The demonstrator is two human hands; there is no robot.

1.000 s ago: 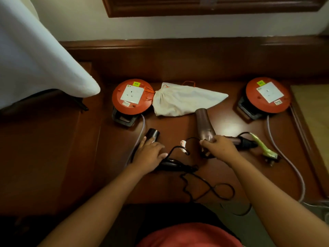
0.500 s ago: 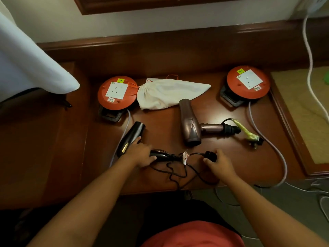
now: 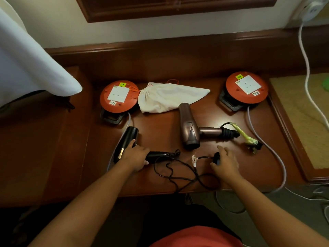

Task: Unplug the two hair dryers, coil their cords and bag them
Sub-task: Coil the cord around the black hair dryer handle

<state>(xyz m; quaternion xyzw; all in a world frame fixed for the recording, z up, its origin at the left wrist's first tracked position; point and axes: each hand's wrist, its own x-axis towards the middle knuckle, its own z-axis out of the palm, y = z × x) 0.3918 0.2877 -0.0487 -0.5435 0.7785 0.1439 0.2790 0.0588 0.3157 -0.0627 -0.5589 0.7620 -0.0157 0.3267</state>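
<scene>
Both dryers lie unplugged on the desk (image 3: 160,127); neither socket on the two orange cord reels shows a plug in it. Step in hand, as I read it: coiling the cord of the black hair dryer (image 3: 126,142).

Left hand (image 3: 135,156) rests over the black dryer where barrel meets handle, fingers curled round it, pinning it to the desk. Right hand (image 3: 224,162) pinches the black plug (image 3: 216,157) between thumb and fingers, just above the desk surface. Between the two hands the black cord (image 3: 178,172) sprawls in loose, uneven loops, some spilling over the front edge of the desk. A small white tag (image 3: 194,159) hangs on it near the plug.

The bronze hair dryer (image 3: 189,129) lies further back, handle pointing right, its cord and plug bundled at the handle end with a yellow-green tie (image 3: 242,133). It looks already coiled, though the bundle is too small to be sure.

White drawstring bag (image 3: 169,98) lies behind, neck drawn shut, touching the left reel (image 3: 118,96). Right reel (image 3: 246,87) stands well apart.

Next move, judged: gather the slack into even loops, working from the plug toward the handle, and keep the overhanging loops from snagging the desk edge. The bag's neck will need opening before anything goes in.
</scene>
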